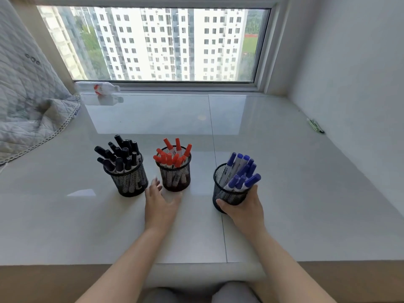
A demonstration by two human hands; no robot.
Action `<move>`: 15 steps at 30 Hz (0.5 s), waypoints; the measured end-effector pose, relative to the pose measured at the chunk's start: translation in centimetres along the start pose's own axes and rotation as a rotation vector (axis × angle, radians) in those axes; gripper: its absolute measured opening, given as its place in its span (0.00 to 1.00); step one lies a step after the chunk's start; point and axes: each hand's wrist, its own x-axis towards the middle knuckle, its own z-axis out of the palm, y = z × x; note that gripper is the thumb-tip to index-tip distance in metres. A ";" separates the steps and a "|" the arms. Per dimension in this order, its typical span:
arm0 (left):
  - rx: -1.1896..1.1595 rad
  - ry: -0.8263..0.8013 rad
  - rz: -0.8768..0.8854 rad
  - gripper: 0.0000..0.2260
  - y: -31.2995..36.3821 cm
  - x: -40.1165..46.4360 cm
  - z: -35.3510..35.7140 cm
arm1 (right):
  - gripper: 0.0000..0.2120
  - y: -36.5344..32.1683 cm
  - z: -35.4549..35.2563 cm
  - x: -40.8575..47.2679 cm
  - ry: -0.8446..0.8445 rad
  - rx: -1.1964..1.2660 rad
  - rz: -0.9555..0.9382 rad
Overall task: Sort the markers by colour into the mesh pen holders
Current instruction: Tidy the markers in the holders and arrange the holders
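While three mesh holders stand on the sill, black markers (119, 154) fill the left holder (129, 180), red markers (172, 156) the middle holder (176, 179); right hand (241, 207) grips the blue markers' (240, 171) holder (227, 194), right of middle; left hand (158, 204) spread flat before the middle holder.

Glossy white sill (284, 171) carrying three mesh pen holders: black-marker holder (129, 182), red-marker holder (176, 179) right of it, blue-marker holder (227, 193) rightmost; plastic bottle (98, 87) lying behind, quilt (28, 110) resting leftward.

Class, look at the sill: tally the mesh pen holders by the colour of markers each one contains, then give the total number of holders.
Holder of black markers: 1
Holder of red markers: 1
Holder of blue markers: 1
Total holders: 3
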 end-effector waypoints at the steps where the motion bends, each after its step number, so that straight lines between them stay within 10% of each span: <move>1: -0.011 -0.013 0.015 0.36 0.0 -0.9 -0.1 | 0.31 -0.1 0.0 -0.7 -0.026 0.001 -0.004; 15: -0.176 -0.122 0.379 0.11 5.3 -7.4 -2.1 | 0.33 -1.3 0.8 -5.7 -0.200 0.089 -0.066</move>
